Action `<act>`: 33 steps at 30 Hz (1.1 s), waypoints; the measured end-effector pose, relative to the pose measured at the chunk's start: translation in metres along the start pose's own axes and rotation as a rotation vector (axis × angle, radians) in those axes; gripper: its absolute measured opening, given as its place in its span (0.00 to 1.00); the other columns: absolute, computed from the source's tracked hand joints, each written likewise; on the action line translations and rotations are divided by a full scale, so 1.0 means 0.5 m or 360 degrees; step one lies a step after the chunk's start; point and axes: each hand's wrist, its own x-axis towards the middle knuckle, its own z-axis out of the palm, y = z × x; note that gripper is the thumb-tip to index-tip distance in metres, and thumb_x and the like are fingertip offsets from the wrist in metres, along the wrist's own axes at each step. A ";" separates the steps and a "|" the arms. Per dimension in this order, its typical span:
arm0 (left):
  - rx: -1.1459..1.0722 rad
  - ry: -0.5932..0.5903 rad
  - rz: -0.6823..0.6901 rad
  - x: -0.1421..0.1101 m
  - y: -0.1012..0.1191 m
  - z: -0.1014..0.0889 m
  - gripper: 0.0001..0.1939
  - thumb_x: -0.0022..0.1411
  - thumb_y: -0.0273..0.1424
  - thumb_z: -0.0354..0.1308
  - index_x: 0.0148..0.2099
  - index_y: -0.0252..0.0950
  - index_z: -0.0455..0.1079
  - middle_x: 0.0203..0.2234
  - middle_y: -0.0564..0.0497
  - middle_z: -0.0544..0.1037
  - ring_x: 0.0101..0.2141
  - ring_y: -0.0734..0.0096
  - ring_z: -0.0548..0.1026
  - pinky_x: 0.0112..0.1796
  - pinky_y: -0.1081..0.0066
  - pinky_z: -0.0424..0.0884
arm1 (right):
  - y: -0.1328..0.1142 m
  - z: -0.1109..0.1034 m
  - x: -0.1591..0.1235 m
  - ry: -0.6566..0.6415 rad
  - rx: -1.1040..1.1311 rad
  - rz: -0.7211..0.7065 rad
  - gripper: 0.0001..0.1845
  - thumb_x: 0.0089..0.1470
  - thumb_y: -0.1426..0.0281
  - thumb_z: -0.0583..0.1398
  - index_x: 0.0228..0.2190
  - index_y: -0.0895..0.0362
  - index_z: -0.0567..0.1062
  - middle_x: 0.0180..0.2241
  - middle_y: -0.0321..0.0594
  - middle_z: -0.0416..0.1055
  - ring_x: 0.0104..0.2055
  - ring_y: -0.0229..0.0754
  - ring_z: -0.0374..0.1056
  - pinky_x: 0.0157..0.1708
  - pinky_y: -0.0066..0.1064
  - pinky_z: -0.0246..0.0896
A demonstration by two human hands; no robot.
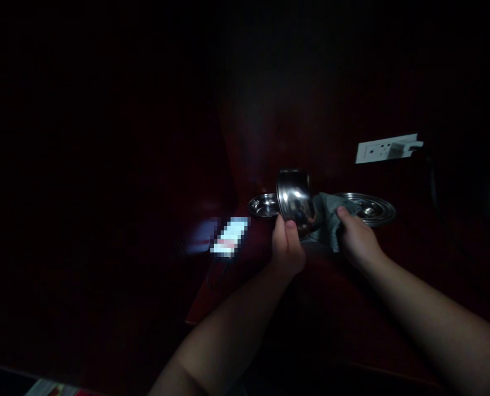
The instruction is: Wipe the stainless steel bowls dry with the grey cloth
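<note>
My left hand (288,245) grips a shiny steel bowl (295,198) by its lower rim, holding it tilted on its side above the dark red tabletop (257,275). In my right hand (358,239) is a bunched grey-green cloth (330,220), pinched under the thumb close to the bowl's right side. Whether the cloth touches the bowl, I cannot tell. Behind the bowl a small steel dish (263,205) rests on the table. A wide steel plate (377,210) lies beyond my right hand, partly covered by the cloth.
A lit, blurred-out phone-like screen (230,236) lies near the table's left edge. On the back wall is a white socket panel (379,149) with a plug and a dark cable (433,181) hanging down. Most of the surroundings are too dark to make out.
</note>
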 end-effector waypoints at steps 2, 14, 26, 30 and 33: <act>-0.0025 -0.0021 -0.0007 0.000 0.000 0.002 0.21 0.67 0.40 0.37 0.53 0.36 0.62 0.45 0.44 0.74 0.46 0.64 0.72 0.49 0.64 0.67 | -0.010 0.002 -0.005 0.0049 -0.0074 0.0077 0.21 0.50 0.52 0.56 0.32 0.57 0.76 0.35 0.42 0.76 0.43 0.49 0.70 0.48 0.40 0.62; -0.0025 -0.0015 -0.0188 -0.001 -0.017 0.001 0.19 0.66 0.40 0.42 0.53 0.37 0.62 0.49 0.44 0.72 0.48 0.64 0.70 0.47 0.65 0.67 | -0.045 0.005 -0.033 -0.0441 0.0064 -0.0337 0.20 0.54 0.55 0.54 0.44 0.50 0.74 0.44 0.36 0.75 0.49 0.48 0.68 0.55 0.43 0.56; 0.0023 -0.0022 -0.0078 0.012 -0.023 0.000 0.18 0.66 0.37 0.42 0.51 0.34 0.65 0.48 0.43 0.72 0.49 0.64 0.69 0.53 0.65 0.62 | -0.061 -0.013 -0.038 -0.0967 -0.0154 -0.0991 0.24 0.58 0.64 0.52 0.56 0.51 0.64 0.61 0.40 0.55 0.62 0.47 0.53 0.61 0.44 0.45; 0.0056 -0.0069 -0.0003 0.012 -0.017 -0.004 0.18 0.67 0.37 0.41 0.49 0.33 0.67 0.48 0.43 0.72 0.49 0.63 0.69 0.53 0.66 0.62 | -0.059 -0.016 -0.035 -0.0987 -0.0296 -0.1230 0.23 0.57 0.67 0.52 0.55 0.50 0.65 0.63 0.38 0.51 0.65 0.48 0.46 0.63 0.46 0.40; 0.0033 -0.0096 -0.0001 0.010 -0.016 -0.006 0.19 0.67 0.38 0.40 0.49 0.34 0.67 0.46 0.43 0.73 0.48 0.63 0.70 0.51 0.64 0.64 | -0.062 -0.016 -0.036 -0.0974 -0.0372 -0.1341 0.24 0.57 0.68 0.52 0.56 0.50 0.63 0.64 0.38 0.49 0.65 0.49 0.43 0.63 0.48 0.39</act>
